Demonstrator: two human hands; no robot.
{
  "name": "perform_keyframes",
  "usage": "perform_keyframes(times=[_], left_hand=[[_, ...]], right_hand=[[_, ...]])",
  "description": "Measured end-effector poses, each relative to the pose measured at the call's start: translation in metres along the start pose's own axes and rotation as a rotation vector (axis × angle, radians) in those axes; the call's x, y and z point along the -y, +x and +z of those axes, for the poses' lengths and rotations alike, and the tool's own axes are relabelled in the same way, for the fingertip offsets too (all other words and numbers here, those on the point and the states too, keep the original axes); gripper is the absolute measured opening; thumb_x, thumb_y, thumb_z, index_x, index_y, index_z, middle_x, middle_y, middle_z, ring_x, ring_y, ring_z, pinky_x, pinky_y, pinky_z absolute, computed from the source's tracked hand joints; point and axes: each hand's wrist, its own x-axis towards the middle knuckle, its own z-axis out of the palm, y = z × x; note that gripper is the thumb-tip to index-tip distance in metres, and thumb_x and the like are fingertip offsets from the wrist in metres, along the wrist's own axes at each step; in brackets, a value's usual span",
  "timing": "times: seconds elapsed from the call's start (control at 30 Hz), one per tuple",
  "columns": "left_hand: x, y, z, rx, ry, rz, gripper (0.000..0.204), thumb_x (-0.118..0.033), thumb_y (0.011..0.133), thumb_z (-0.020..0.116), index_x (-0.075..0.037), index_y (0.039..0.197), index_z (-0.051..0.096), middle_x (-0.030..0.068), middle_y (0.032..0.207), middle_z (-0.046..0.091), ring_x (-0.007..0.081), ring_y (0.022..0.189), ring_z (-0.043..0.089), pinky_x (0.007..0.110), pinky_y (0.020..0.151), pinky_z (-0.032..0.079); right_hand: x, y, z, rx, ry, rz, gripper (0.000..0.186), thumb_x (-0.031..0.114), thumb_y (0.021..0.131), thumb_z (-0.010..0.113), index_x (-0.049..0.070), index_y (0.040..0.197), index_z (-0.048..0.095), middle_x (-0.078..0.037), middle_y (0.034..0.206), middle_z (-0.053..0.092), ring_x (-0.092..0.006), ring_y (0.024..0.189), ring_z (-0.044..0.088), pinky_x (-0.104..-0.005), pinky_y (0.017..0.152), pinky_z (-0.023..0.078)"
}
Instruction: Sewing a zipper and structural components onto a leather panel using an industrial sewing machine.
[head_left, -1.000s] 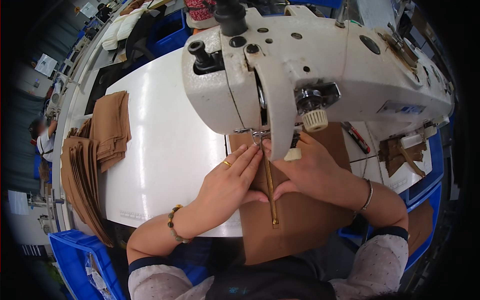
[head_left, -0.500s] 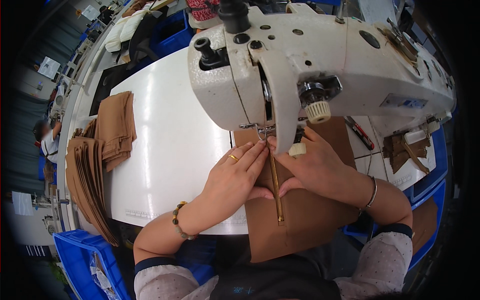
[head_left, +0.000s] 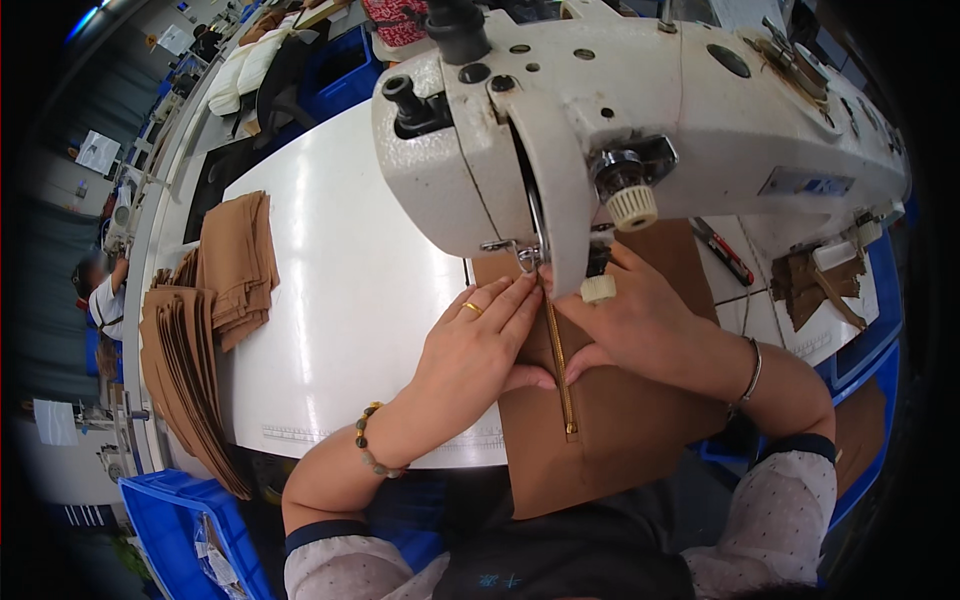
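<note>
A brown fabric panel (head_left: 630, 430) lies under the head of a white sewing machine (head_left: 450, 170). A gold-toothed zipper (head_left: 560, 350) runs down it, away from the needle area. Left of the zipper, my left hand (head_left: 470, 345) lies flat on the panel, fingers extended toward the presser foot (head_left: 529, 260). On the other side, my right hand (head_left: 640, 315) presses the cloth with its thumb stretched toward the zipper; the machine partly hides its fingertips. Both thumbs point inward, one on each side of the zipper. The needle tip cannot be made out.
Stacks of brown cut pieces (head_left: 180, 350) lie on the white table (head_left: 330, 330) at left. A red-and-black cutter (head_left: 725, 255) and brown scraps (head_left: 815, 285) sit at right. Blue bins (head_left: 185, 510) stand around the table. Another person (head_left: 105, 300) works far left.
The brown panel and zipper have slid a little forward under the machine, away from me. My hands stay flat on either side of the zipper. The whole view has shifted slightly.
</note>
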Motion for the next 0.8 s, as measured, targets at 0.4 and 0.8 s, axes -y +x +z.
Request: perform_keyframes(times=[0.4, 0.8], left_hand=[[0.0041, 0.0023, 0.0022, -0.023, 0.011, 0.001, 0.087, -0.054, 0.075, 0.075, 0.006, 0.137, 0.061, 0.016, 0.142, 0.06, 0.0343, 0.131, 0.056, 0.044, 0.11, 0.046], [0.0021, 0.005, -0.0017, -0.028, -0.052, -0.064, 0.086, -0.046, 0.069, 0.082, 0.002, 0.137, 0.061, 0.0153, 0.132, 0.056, 0.0347, 0.126, 0.055, 0.044, 0.107, 0.047]], right_hand=[[-0.0045, 0.002, 0.0012, -0.013, -0.01, -0.003, 0.067, 0.056, 0.064, 0.082, 0.004, 0.105, 0.073, -0.01, 0.116, 0.068, -0.0286, 0.121, 0.06, -0.0531, 0.116, 0.04], [-0.0046, 0.0038, 0.0008, -0.071, -0.062, -0.039, 0.069, 0.058, 0.064, 0.08, 0.004, 0.106, 0.072, -0.01, 0.106, 0.065, -0.0274, 0.107, 0.062, -0.0485, 0.108, 0.045]])
